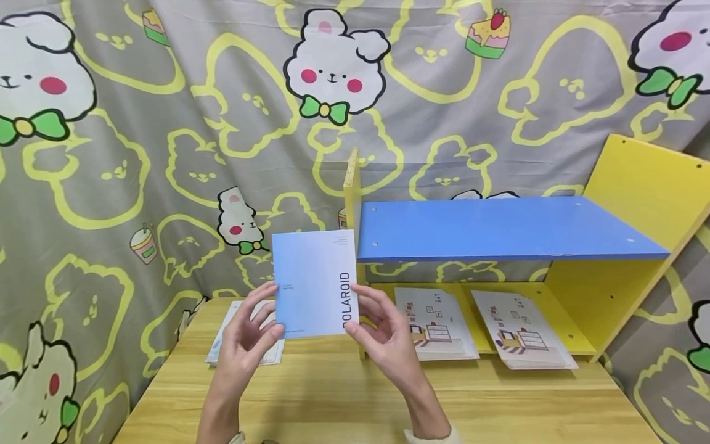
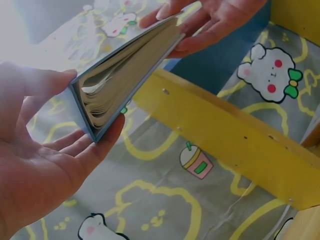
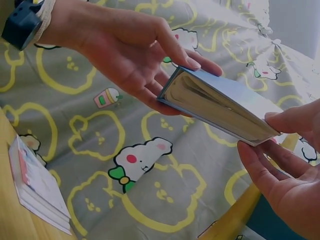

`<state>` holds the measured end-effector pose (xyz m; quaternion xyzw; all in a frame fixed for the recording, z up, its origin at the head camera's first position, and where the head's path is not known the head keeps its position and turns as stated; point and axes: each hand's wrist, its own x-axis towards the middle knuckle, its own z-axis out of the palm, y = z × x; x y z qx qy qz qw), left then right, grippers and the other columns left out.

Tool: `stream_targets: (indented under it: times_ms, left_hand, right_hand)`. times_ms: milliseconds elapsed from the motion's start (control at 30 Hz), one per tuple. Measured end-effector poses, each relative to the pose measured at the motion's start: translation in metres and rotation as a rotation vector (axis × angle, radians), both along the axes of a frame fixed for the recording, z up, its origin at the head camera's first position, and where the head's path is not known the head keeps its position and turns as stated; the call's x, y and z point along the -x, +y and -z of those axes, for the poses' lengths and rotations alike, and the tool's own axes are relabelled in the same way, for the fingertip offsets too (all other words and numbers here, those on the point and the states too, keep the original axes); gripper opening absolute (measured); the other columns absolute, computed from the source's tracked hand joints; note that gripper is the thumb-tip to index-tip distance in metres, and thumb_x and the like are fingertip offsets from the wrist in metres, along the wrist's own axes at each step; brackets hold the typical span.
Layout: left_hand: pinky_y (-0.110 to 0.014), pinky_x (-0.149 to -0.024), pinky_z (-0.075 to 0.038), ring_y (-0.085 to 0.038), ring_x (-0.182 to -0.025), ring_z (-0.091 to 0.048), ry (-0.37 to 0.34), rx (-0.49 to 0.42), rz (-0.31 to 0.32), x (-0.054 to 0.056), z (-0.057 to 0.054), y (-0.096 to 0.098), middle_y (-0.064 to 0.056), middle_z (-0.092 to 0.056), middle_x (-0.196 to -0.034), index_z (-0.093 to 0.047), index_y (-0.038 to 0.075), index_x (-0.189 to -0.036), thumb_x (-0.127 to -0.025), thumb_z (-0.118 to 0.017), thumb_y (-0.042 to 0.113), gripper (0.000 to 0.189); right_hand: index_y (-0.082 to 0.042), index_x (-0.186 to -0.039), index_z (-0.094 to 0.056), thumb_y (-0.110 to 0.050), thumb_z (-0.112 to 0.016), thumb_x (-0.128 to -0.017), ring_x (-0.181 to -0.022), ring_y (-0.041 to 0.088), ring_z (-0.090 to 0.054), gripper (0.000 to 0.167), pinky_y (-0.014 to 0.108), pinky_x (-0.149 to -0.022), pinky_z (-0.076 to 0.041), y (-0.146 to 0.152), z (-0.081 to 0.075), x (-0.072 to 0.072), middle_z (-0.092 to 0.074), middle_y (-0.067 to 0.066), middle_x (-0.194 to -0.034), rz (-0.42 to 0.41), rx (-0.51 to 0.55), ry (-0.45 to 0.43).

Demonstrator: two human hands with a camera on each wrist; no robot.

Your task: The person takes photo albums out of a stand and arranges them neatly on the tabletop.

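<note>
Both hands hold up a small square photo album [image 1: 316, 283], its pale blue-to-white cover printed POLAROID and facing me. My left hand [image 1: 244, 342] pinches its left edge, thumb on the cover and fingers behind. On the opposite edge, my right hand [image 1: 388, 330] grips it the same way. The album is closed and raised above the table. Its thick block of pages [image 2: 130, 75] shows from below in the left wrist view. From the right wrist view, the left hand [image 3: 130, 55] and right hand [image 3: 290, 175] are seen at opposite ends of the album [image 3: 220, 105].
A wooden table [image 1: 310, 394] lies below. Behind the left hand are pale books [image 1: 273, 354], partly hidden. At right stands a yellow shelf unit with a blue board [image 1: 499, 228]. Two books with room drawings [image 1: 438, 333] [image 1: 524, 333] lean out of its lower level. A patterned curtain [image 1: 233, 166] hangs behind.
</note>
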<state>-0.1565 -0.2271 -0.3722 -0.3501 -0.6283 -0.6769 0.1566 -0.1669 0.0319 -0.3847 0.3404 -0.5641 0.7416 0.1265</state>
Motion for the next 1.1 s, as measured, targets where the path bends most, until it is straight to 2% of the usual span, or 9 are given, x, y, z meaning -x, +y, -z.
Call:
stream_targets:
  times_ms: [100,300,467,700,800,1000,1100]
  left_hand:
    - [-0.031,-0.092,-0.058,-0.025,-0.126,-0.058,-0.01,-0.002,0.001,-0.001,0.0,-0.004,-0.023,-0.028,-0.158,-0.036,-0.011,-0.15,-0.094,-0.048,-0.023,0.059]
    - [-0.032,-0.088,-0.059,-0.023,-0.125,-0.058,-0.04,0.022,-0.03,-0.002,0.0,-0.009,-0.021,-0.029,-0.16,-0.037,-0.009,-0.15,-0.094,-0.05,-0.022,0.059]
    - [-0.034,-0.082,-0.061,-0.022,-0.124,-0.058,-0.07,0.044,-0.065,-0.002,0.0,-0.014,-0.019,-0.031,-0.16,-0.038,-0.007,-0.151,-0.095,-0.051,-0.021,0.059]
    - [-0.038,-0.087,-0.06,-0.021,-0.129,-0.056,-0.122,0.073,-0.093,-0.004,0.0,-0.021,-0.013,-0.03,-0.164,-0.038,-0.004,-0.152,-0.096,-0.051,-0.019,0.059]
    - [-0.04,-0.082,-0.062,-0.021,-0.128,-0.057,-0.141,0.077,-0.098,-0.004,0.0,-0.023,-0.012,-0.031,-0.163,-0.037,-0.002,-0.154,-0.097,-0.051,-0.017,0.06]
    - [-0.038,-0.084,-0.061,-0.02,-0.124,-0.059,-0.135,0.085,-0.117,-0.002,0.003,-0.028,-0.014,-0.042,-0.156,-0.036,-0.002,-0.155,-0.097,-0.051,-0.017,0.062]
    - [-0.036,-0.086,-0.061,-0.02,-0.125,-0.058,-0.13,0.09,-0.124,-0.001,0.004,-0.03,-0.013,-0.043,-0.156,-0.036,-0.002,-0.155,-0.097,-0.052,-0.018,0.062]
  right_hand:
    - [-0.004,-0.148,-0.05,0.012,-0.062,-0.094,-0.12,0.032,-0.063,0.057,0.045,-0.098,-0.055,-0.003,0.0,0.0,-0.062,0.02,-0.137,0.004,-0.016,0.007]
    - [-0.008,-0.148,-0.051,0.007,-0.06,-0.097,-0.122,0.032,-0.061,0.054,0.041,-0.101,-0.054,-0.006,0.0,-0.002,-0.063,0.018,-0.136,0.013,-0.032,-0.044]
    - [-0.007,-0.148,-0.051,0.008,-0.06,-0.097,-0.121,0.033,-0.062,0.054,0.042,-0.101,-0.054,-0.009,0.002,0.001,-0.063,0.018,-0.137,0.012,-0.025,-0.028]
    - [-0.008,-0.148,-0.052,0.007,-0.061,-0.097,-0.122,0.032,-0.063,0.054,0.043,-0.101,-0.054,-0.013,0.006,0.003,-0.063,0.016,-0.138,0.01,-0.033,-0.032]
    - [-0.007,-0.147,-0.053,0.008,-0.062,-0.097,-0.121,0.032,-0.063,0.054,0.043,-0.1,-0.054,-0.014,0.006,0.004,-0.063,0.016,-0.137,0.006,-0.033,-0.032]
    - [-0.007,-0.147,-0.053,0.007,-0.063,-0.096,-0.122,0.034,-0.063,0.054,0.043,-0.1,-0.054,-0.02,0.009,0.007,-0.062,0.016,-0.139,-0.016,-0.026,-0.046]
    - [-0.009,-0.147,-0.054,0.006,-0.063,-0.096,-0.123,0.033,-0.063,0.053,0.042,-0.1,-0.054,-0.022,0.011,0.008,-0.062,0.016,-0.14,-0.02,-0.023,-0.061]
